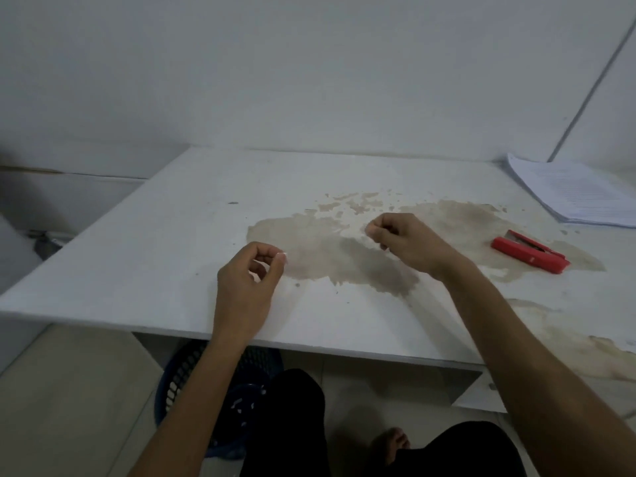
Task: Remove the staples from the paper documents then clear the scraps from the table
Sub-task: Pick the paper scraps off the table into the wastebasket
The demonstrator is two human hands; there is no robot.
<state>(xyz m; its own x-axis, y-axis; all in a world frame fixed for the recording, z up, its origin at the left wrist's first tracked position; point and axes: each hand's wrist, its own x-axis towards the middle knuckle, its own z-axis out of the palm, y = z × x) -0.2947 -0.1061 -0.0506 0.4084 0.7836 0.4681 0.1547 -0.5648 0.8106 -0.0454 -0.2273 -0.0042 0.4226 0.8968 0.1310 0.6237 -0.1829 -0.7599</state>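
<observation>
My left hand (246, 287) hovers over the near part of the white table (165, 242), its fingers curled and pinched together; whether a tiny scrap is between them is too small to tell. My right hand (404, 242) rests over the brown stain in the middle, fingers also curled and pinched, with a small pale bit showing under the fingers. A red staple remover (528, 251) lies on the table to the right of my right hand. A stack of printed paper documents (571, 191) sits at the far right corner.
A large brown stain (344, 256) spreads across the tabletop. Under the table's front edge stands a dark blue slatted basket (192, 380) with small white bits inside. My knees and a foot are below. A white wall is behind the table.
</observation>
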